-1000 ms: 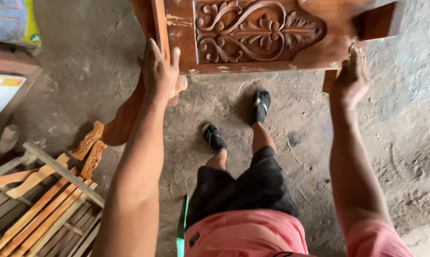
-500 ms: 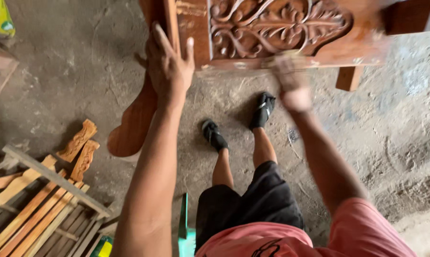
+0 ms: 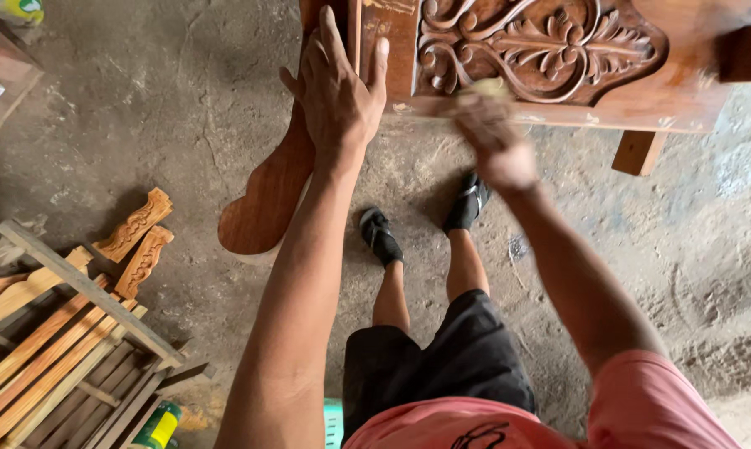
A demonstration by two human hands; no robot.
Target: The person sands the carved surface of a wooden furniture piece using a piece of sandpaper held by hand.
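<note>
Head view:
Left hand [image 3: 335, 91]: grip spread flat, fingers splayed over the carved wooden panel [image 3: 550, 54] at its left edge.
Right hand [image 3: 490, 133]: blurred; grip seems closed on a pale pad at the panel's lower edge, right of the left grip.
Floor [image 3: 143, 108]: carved wood pieces [image 3: 134, 237] well left, below the grip.

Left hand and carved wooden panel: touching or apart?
Touching. The head view shows the left hand pressed flat on the carved wooden panel, fingers spread over its frame.
</note>
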